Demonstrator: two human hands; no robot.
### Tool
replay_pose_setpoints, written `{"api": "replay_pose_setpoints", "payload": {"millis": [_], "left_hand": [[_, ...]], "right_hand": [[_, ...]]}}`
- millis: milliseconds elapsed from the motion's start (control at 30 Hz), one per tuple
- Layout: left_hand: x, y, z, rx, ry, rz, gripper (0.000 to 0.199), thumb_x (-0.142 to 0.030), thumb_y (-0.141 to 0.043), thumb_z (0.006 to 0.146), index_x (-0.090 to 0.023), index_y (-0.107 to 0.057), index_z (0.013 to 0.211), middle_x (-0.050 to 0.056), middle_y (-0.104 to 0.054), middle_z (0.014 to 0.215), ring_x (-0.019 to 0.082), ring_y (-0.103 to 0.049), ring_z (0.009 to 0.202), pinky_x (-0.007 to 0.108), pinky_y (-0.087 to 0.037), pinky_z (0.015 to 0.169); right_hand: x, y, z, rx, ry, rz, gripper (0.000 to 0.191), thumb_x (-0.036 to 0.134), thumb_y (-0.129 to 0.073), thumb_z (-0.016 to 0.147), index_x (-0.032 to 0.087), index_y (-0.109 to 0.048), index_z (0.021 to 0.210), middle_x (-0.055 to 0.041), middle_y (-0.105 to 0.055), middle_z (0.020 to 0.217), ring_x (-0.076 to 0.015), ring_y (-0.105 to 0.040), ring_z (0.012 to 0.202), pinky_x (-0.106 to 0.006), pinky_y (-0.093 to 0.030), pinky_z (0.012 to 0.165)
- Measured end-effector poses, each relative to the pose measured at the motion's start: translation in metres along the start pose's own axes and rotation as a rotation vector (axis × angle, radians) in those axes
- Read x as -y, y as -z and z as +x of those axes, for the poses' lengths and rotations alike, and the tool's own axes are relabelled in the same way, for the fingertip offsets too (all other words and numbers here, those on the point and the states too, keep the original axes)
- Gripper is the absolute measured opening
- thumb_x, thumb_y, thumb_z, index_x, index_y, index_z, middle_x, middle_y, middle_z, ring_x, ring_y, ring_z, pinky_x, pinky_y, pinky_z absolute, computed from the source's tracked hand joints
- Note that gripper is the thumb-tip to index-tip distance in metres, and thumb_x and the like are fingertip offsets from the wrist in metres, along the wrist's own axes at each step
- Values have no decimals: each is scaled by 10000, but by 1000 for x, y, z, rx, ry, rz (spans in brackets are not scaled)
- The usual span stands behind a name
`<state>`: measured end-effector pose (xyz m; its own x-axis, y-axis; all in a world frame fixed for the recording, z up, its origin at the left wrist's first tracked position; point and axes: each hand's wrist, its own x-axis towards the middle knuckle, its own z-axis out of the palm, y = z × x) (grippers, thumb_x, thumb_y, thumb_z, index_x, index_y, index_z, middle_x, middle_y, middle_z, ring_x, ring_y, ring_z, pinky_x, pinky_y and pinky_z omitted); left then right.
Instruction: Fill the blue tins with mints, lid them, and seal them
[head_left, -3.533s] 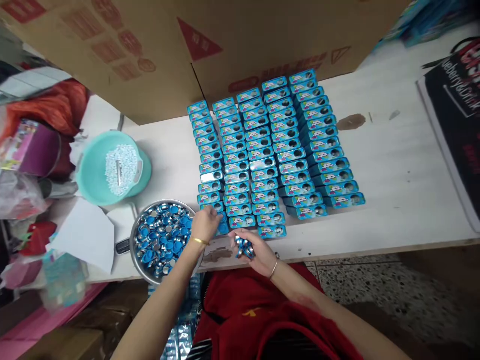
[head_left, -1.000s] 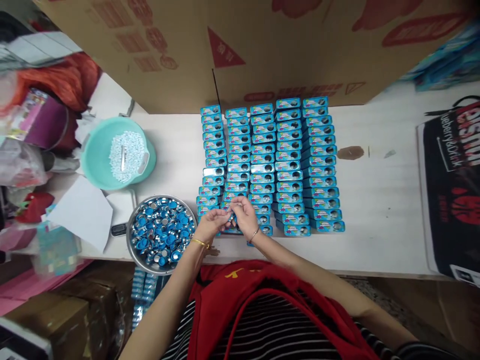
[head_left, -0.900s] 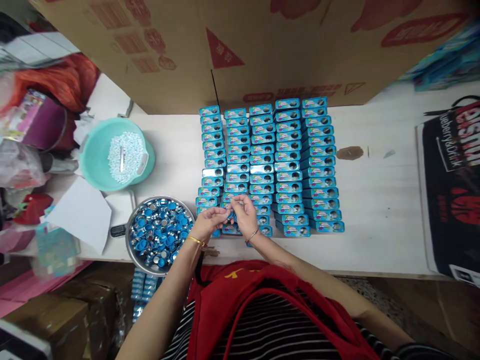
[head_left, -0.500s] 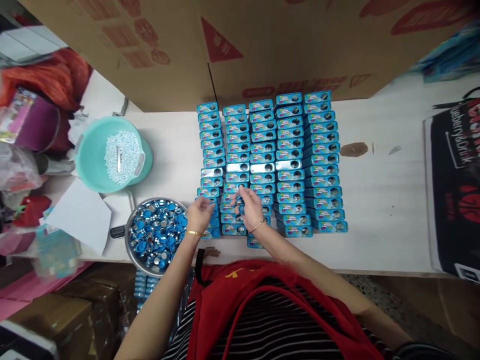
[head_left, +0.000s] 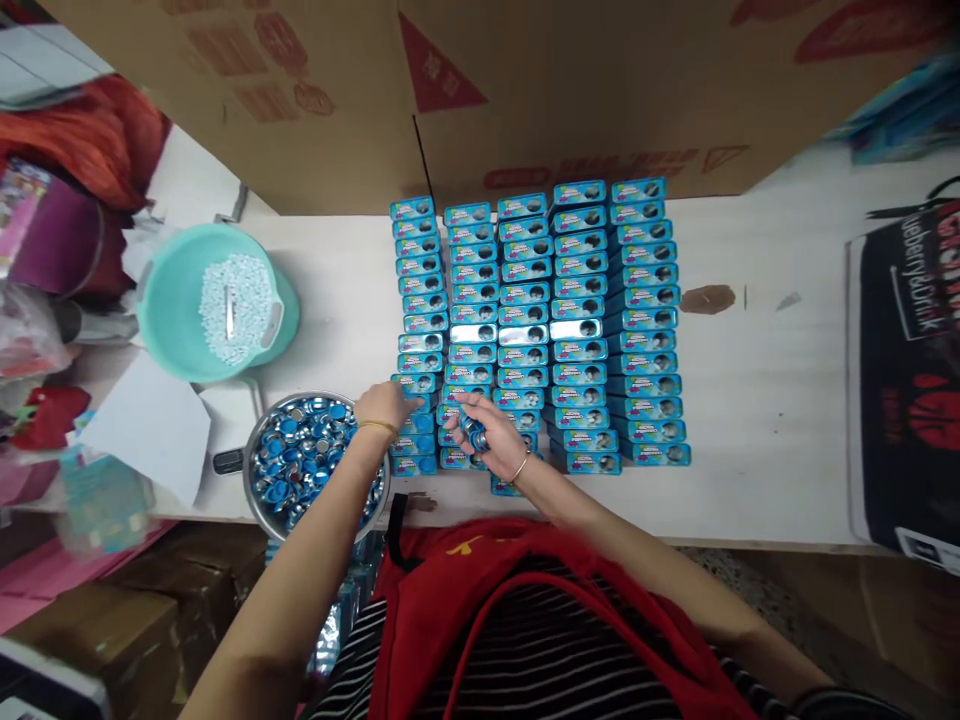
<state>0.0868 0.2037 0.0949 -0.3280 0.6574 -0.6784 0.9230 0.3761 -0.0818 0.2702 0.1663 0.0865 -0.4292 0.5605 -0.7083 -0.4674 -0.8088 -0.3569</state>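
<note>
Blue rectangular tins (head_left: 577, 373) with printed tops stand upright in several columns on the white table. My left hand (head_left: 381, 405) is at the near end of the leftmost column, its fingers bent together at a tin's top (head_left: 414, 423); whatever the fingertips may hold is hidden. In my right hand (head_left: 495, 437), palm up and fingers curled, lie several small blue-and-silver caps (head_left: 474, 432). This hand hovers over the near tins of the second and third columns. A steel pan (head_left: 256, 508) full of the same caps sits left of my left forearm.
A turquoise tub (head_left: 169, 325) with small white pieces and a scoop stands at the left, near a white paper sheet (head_left: 150, 425). A large cardboard box (head_left: 562, 100) closes off the table's back. A black printed bag (head_left: 900, 400) lies at the right edge.
My left hand has shifted left and slightly up, now bent at a tin in the left column. My right hand has dropped a little and turned more palm-up, showing the caps better.
</note>
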Motion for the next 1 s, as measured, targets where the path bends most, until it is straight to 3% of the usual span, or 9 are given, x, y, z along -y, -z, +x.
{"api": "replay_pose_setpoints", "payload": {"millis": [67,167,267,400,600,733,900,1000], "left_hand": [[1,-3,-10,-73,-72,-89,291,-462,-610,773,-183,-640,850,132,-678,891,296,-637,903,356,-461,763],[-3,-12,-30,-163,-354,-455,257,-397,-593,799,-184,-637,935,67,-659,837,200,-619,812,299,-466,759],[-13,-20,-43,-115,-550,-712,238,-315,-616,761,-184,-665,954,33,-651,853,156,-597,797,268,-472,773],[-21,-23,-47,-102,-458,-697,194,-192,-550,760,-172,-694,889,25,-670,804,152,-600,747,261,-471,727],[-15,-23,-46,-295,-547,-438,244,-267,-467,879,-199,-679,979,75,-697,964,199,-621,919,304,-443,858],[-10,-19,-29,-423,-330,-393,207,-242,-439,878,-189,-622,957,61,-679,893,177,-621,833,274,-445,775],[-21,-3,-7,-318,-196,-86,177,-194,-449,848,-186,-601,938,92,-678,908,225,-632,876,298,-422,729],[-26,6,0,-173,-115,-38,204,-311,-496,852,-196,-608,979,109,-686,965,254,-635,929,313,-431,734]], "right_hand": [[1,-1,1,-4,11,-13,344,328,-646,747,210,-517,1042,3,-648,679,-121,-561,496,-192,-364,374],[2,-2,2,-16,26,-43,349,373,-669,740,198,-539,1012,13,-627,649,-115,-556,467,-192,-361,356],[1,-5,2,-5,55,-80,352,435,-689,726,176,-584,940,30,-571,575,-100,-523,428,-189,-344,343],[0,-8,0,20,2,-112,379,462,-676,735,159,-605,951,40,-532,503,-99,-502,404,-193,-339,350],[4,-5,4,33,-86,-9,316,377,-734,710,161,-609,903,20,-572,593,-98,-546,481,-177,-330,361],[6,-1,7,55,-107,8,312,383,-740,717,158,-612,891,-17,-633,712,-87,-554,507,-169,-324,362],[4,2,10,43,-50,-38,359,464,-743,706,173,-582,842,-13,-639,734,-79,-539,498,-163,-317,347],[2,3,13,40,-35,-52,402,506,-753,676,178,-566,816,-4,-635,705,-81,-536,489,-161,-315,340]]}}
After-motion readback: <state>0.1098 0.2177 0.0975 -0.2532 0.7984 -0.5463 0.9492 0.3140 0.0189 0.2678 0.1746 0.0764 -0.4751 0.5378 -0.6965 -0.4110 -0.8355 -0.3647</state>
